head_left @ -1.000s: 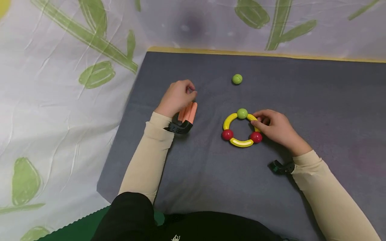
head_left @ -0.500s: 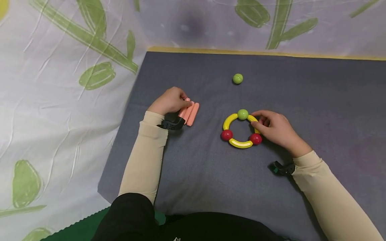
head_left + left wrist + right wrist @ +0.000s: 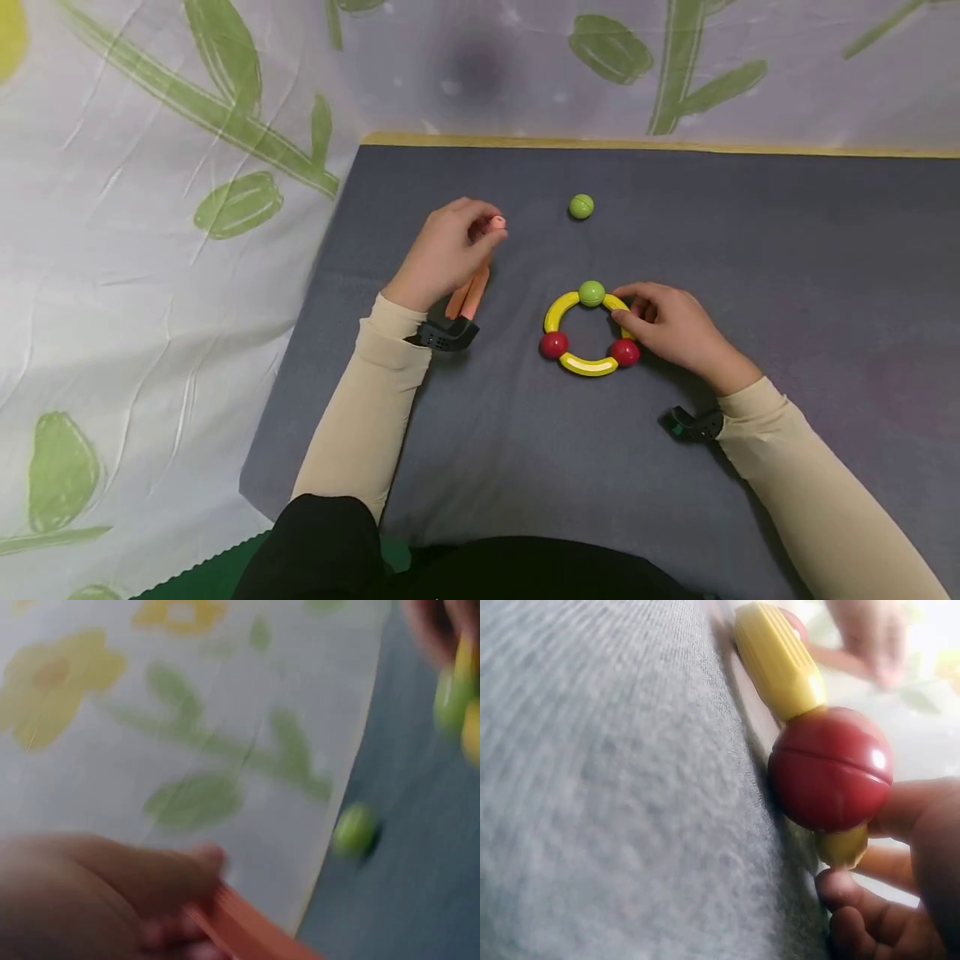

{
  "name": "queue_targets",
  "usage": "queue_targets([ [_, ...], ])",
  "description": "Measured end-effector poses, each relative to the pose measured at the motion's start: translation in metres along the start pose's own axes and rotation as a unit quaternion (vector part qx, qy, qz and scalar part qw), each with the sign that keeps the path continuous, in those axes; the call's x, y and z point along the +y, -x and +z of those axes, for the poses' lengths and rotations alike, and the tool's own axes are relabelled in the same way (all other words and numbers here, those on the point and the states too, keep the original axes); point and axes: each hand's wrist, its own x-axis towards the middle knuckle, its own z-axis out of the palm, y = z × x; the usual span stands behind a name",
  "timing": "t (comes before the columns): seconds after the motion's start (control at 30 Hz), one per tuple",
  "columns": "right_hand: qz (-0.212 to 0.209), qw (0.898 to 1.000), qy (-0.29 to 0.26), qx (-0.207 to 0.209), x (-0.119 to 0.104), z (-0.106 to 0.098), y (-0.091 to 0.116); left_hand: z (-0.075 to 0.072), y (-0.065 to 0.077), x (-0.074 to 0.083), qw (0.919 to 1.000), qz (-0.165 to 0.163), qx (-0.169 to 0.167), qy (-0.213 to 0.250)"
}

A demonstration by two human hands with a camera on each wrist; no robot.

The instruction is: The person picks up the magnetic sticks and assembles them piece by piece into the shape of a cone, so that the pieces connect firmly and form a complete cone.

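My left hand point(image 3: 447, 254) pinches a salmon-pink stick point(image 3: 497, 222) between thumb and fingers; the same stick is blurred in the left wrist view point(image 3: 251, 926). Below that hand, more pink sticks point(image 3: 474, 297) lie on the table, partly covered by it. A ring of yellow curved pieces point(image 3: 588, 366), two red balls point(image 3: 625, 352) and a green ball point(image 3: 592, 293) lies flat in the middle. At the ring's right side my right hand point(image 3: 671, 327) grips one yellow curved piece point(image 3: 842, 847), close to a red ball point(image 3: 830, 769).
A loose green ball point(image 3: 581, 207) sits behind the ring. Grey cloth covers the table point(image 3: 525, 467), with a yellow strip point(image 3: 540, 142) along its back edge. Leaf-printed white sheets point(image 3: 150, 333) rise at the left and back.
My left hand has reached down to the pink sticks, taken one and lifted it away, up and to the right. The right hand stays on the ring. The head view has shifted slightly.
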Motion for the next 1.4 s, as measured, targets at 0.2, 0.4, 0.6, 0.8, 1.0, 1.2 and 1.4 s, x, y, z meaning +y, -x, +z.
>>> queue_targets([
  [0.2,-0.018,1.0,-0.004,-0.001,-0.002,0.003,0.0,0.046,0.001,0.032,0.9781,0.167,0.012,0.124],
  [0.4,-0.02,1.0,-0.006,-0.008,-0.002,0.004,0.0,0.072,0.002,0.047,0.9639,0.222,0.012,0.147],
  [0.6,-0.023,1.0,-0.001,-0.006,-0.003,0.005,-0.001,0.077,0.001,0.046,0.9728,0.197,-0.013,0.121],
  [0.8,-0.02,1.0,-0.001,-0.005,-0.005,0.005,-0.001,0.074,-0.001,0.043,0.9905,0.066,-0.119,0.015],
  [1.0,-0.011,1.0,0.0,-0.006,-0.006,0.005,0.0,0.079,-0.002,0.033,0.9629,-0.042,-0.245,-0.105],
  [1.2,-0.021,1.0,0.007,0.003,-0.005,0.005,0.001,0.085,-0.003,0.029,0.9698,-0.016,-0.225,-0.093],
  [1.4,-0.064,0.998,0.003,0.018,-0.003,0.008,0.001,0.094,-0.001,0.031,0.9715,0.036,-0.2,-0.122],
])
